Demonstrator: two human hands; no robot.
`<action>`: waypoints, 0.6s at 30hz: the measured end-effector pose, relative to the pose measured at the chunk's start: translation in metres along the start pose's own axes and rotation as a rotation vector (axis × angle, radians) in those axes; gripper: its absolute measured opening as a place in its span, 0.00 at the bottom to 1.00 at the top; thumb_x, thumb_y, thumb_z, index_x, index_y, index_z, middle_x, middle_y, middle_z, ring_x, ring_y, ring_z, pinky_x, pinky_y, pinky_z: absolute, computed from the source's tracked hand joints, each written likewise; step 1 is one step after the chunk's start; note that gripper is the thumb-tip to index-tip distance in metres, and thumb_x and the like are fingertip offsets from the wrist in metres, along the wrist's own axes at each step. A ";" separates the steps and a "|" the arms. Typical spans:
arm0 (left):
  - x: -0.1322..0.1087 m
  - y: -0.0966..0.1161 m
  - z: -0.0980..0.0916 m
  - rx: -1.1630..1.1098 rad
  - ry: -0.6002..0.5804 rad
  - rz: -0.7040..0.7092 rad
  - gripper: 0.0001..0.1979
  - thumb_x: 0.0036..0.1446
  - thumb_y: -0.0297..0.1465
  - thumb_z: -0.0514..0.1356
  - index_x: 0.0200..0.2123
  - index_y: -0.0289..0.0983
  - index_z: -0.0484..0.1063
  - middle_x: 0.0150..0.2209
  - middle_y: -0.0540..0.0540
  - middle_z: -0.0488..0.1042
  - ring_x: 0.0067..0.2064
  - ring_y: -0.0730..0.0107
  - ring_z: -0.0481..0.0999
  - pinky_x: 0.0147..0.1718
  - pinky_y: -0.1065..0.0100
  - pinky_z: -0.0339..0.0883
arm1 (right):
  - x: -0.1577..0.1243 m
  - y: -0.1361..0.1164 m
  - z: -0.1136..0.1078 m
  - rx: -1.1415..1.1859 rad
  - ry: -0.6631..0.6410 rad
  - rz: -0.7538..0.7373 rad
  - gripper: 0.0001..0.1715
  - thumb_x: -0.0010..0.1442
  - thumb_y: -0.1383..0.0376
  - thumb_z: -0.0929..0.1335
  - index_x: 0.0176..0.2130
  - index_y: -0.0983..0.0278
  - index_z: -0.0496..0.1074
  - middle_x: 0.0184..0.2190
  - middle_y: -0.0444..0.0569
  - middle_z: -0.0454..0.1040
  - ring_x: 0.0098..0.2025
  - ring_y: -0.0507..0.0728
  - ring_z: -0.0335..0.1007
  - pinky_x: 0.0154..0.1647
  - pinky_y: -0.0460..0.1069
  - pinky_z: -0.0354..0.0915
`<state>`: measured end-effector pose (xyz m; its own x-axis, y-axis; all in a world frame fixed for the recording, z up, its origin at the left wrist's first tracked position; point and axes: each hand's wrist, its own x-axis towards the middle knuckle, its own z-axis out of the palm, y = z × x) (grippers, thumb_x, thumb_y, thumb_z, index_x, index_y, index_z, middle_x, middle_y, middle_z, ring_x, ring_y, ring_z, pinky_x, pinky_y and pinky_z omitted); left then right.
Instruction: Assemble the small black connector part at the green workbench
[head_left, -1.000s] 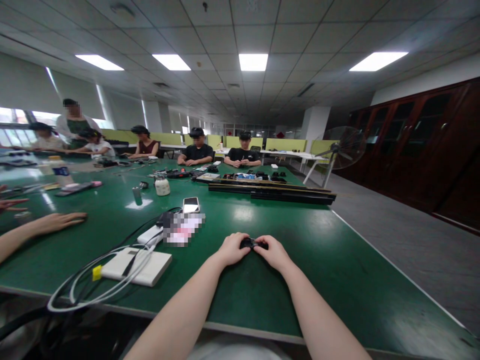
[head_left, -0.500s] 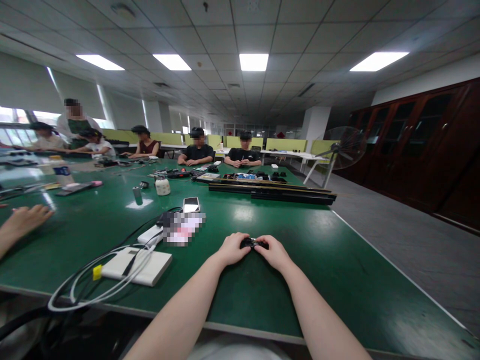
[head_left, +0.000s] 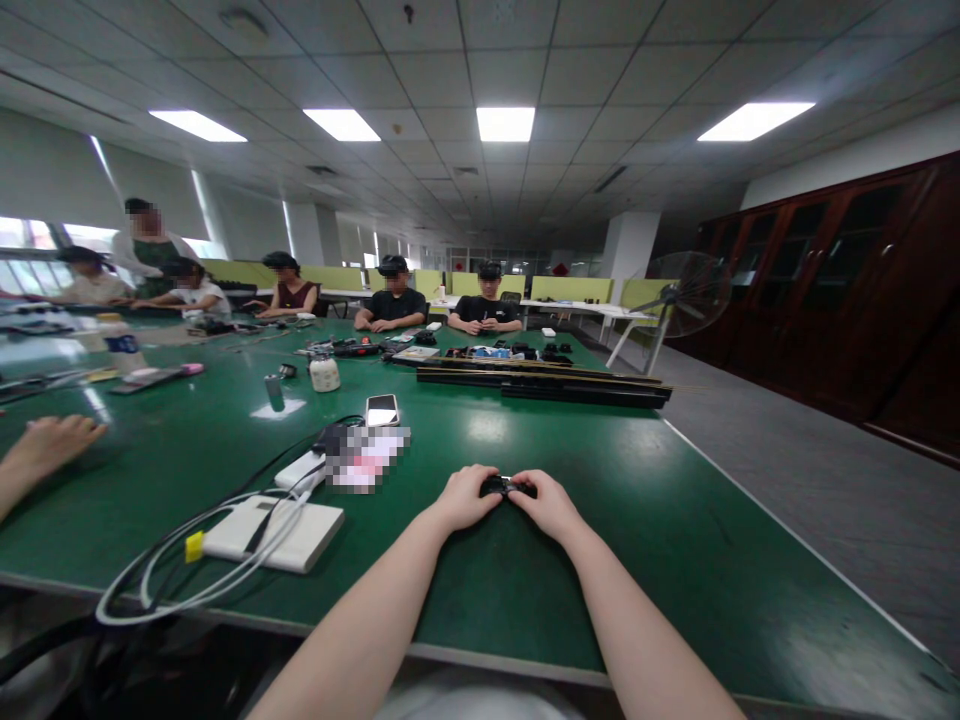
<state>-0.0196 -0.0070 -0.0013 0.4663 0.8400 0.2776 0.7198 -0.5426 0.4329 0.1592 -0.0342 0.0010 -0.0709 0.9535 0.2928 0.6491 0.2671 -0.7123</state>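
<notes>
Both of my hands meet over the green table (head_left: 525, 600), around a small black object (head_left: 507, 487) with a shiny light part on its far edge. My left hand (head_left: 466, 497) closes on its left end, thumb and fingers pressed to it. At the right end, my right hand (head_left: 550, 503) grips in the same way. The fingers cover most of the object, so its kind cannot be made out. It is at or just above the tabletop.
Left of my hands lie a white box (head_left: 281, 535) with looped cables, a phone (head_left: 382, 410) and a white jar (head_left: 325, 374). Long black bars (head_left: 547, 385) lie farther back. Another person's hand (head_left: 60, 440) rests at the left. Several people sit across the table.
</notes>
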 end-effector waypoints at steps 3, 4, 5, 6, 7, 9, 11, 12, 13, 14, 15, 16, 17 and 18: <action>0.000 -0.001 0.000 0.004 0.000 0.013 0.19 0.52 0.35 0.58 0.49 0.40 0.67 0.46 0.45 0.72 0.48 0.59 0.70 0.48 0.62 0.62 | 0.000 0.000 0.000 0.005 -0.001 -0.003 0.09 0.49 0.65 0.68 0.35 0.62 0.72 0.36 0.48 0.74 0.40 0.56 0.69 0.43 0.51 0.64; 0.000 -0.001 0.000 0.005 0.002 0.016 0.19 0.52 0.35 0.58 0.49 0.40 0.68 0.46 0.45 0.72 0.48 0.59 0.70 0.48 0.62 0.62 | 0.000 0.000 0.000 0.007 -0.001 -0.003 0.09 0.49 0.65 0.68 0.35 0.62 0.72 0.36 0.48 0.74 0.40 0.56 0.69 0.43 0.51 0.64; 0.000 -0.001 0.000 0.005 0.005 0.017 0.19 0.52 0.35 0.58 0.48 0.40 0.68 0.46 0.45 0.72 0.47 0.59 0.70 0.48 0.62 0.62 | 0.000 0.000 0.000 0.008 -0.001 -0.005 0.10 0.49 0.65 0.68 0.35 0.62 0.72 0.36 0.48 0.74 0.40 0.56 0.69 0.43 0.51 0.64; 0.000 -0.001 0.000 0.006 0.008 0.019 0.19 0.52 0.35 0.58 0.48 0.40 0.68 0.46 0.45 0.72 0.47 0.59 0.70 0.48 0.62 0.63 | 0.000 0.000 0.000 0.009 0.000 -0.006 0.10 0.49 0.64 0.68 0.35 0.62 0.72 0.36 0.48 0.74 0.40 0.56 0.69 0.43 0.51 0.64; 0.000 -0.001 0.000 0.006 0.010 0.020 0.19 0.52 0.35 0.58 0.48 0.39 0.68 0.46 0.45 0.72 0.47 0.59 0.70 0.48 0.62 0.63 | 0.000 0.000 0.000 0.011 0.001 -0.007 0.10 0.49 0.64 0.68 0.35 0.63 0.72 0.36 0.48 0.74 0.40 0.56 0.69 0.43 0.51 0.63; 0.000 -0.001 0.000 0.003 0.013 0.021 0.19 0.52 0.35 0.58 0.48 0.39 0.68 0.46 0.44 0.72 0.47 0.59 0.70 0.48 0.62 0.63 | 0.000 0.000 0.000 0.015 0.004 -0.006 0.10 0.49 0.64 0.68 0.35 0.63 0.72 0.36 0.48 0.74 0.40 0.56 0.69 0.44 0.51 0.63; 0.000 0.000 0.000 0.001 0.012 0.021 0.19 0.52 0.35 0.58 0.48 0.38 0.68 0.46 0.44 0.72 0.48 0.59 0.70 0.48 0.62 0.63 | 0.000 0.000 0.000 0.018 0.005 -0.004 0.10 0.49 0.64 0.67 0.35 0.62 0.72 0.36 0.48 0.74 0.40 0.56 0.69 0.44 0.51 0.63; 0.000 0.000 0.000 0.001 0.011 0.019 0.19 0.52 0.35 0.58 0.49 0.38 0.67 0.46 0.44 0.72 0.48 0.59 0.70 0.48 0.62 0.63 | 0.000 0.000 0.000 0.018 0.005 -0.004 0.10 0.49 0.64 0.67 0.35 0.63 0.72 0.36 0.48 0.74 0.40 0.56 0.69 0.44 0.51 0.63; 0.000 0.000 0.000 0.003 0.010 0.019 0.19 0.52 0.35 0.58 0.49 0.38 0.67 0.46 0.44 0.72 0.48 0.59 0.70 0.48 0.62 0.63 | 0.000 0.000 0.000 0.018 0.004 -0.005 0.10 0.49 0.64 0.67 0.35 0.63 0.72 0.36 0.48 0.74 0.40 0.56 0.69 0.44 0.51 0.63; 0.000 -0.001 0.000 0.005 0.010 0.020 0.19 0.52 0.35 0.58 0.48 0.38 0.67 0.46 0.44 0.72 0.47 0.59 0.70 0.48 0.62 0.63 | 0.000 0.000 0.000 0.018 0.003 -0.007 0.10 0.49 0.64 0.67 0.35 0.63 0.72 0.36 0.49 0.74 0.40 0.56 0.69 0.44 0.51 0.63; 0.000 -0.001 0.000 0.008 0.010 0.021 0.19 0.53 0.35 0.58 0.48 0.38 0.68 0.46 0.44 0.72 0.47 0.59 0.70 0.47 0.62 0.63 | 0.000 0.000 0.000 0.017 0.002 -0.009 0.10 0.50 0.64 0.67 0.35 0.63 0.72 0.36 0.49 0.74 0.40 0.56 0.69 0.44 0.51 0.63; 0.000 -0.001 0.001 0.011 0.011 0.022 0.19 0.53 0.35 0.58 0.48 0.38 0.68 0.45 0.44 0.72 0.47 0.59 0.70 0.47 0.62 0.63 | 0.001 0.000 0.000 0.015 0.003 -0.011 0.10 0.50 0.64 0.67 0.36 0.63 0.72 0.36 0.49 0.74 0.40 0.56 0.69 0.44 0.51 0.63; 0.000 -0.001 0.001 0.015 0.012 0.024 0.18 0.53 0.35 0.58 0.48 0.38 0.68 0.45 0.44 0.72 0.47 0.59 0.70 0.47 0.63 0.63 | 0.001 0.000 0.000 0.013 0.005 -0.012 0.11 0.50 0.64 0.67 0.36 0.63 0.72 0.36 0.49 0.74 0.40 0.56 0.69 0.44 0.51 0.63; 0.001 -0.001 0.001 0.018 0.013 0.025 0.18 0.53 0.35 0.58 0.48 0.38 0.68 0.45 0.44 0.72 0.47 0.59 0.70 0.47 0.63 0.63 | 0.001 0.001 0.000 0.012 0.009 -0.013 0.11 0.50 0.63 0.67 0.36 0.63 0.72 0.36 0.49 0.74 0.40 0.56 0.69 0.44 0.51 0.63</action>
<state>-0.0198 -0.0058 -0.0026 0.4777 0.8261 0.2991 0.7174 -0.5633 0.4100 0.1595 -0.0330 0.0010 -0.0721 0.9487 0.3078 0.6391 0.2809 -0.7160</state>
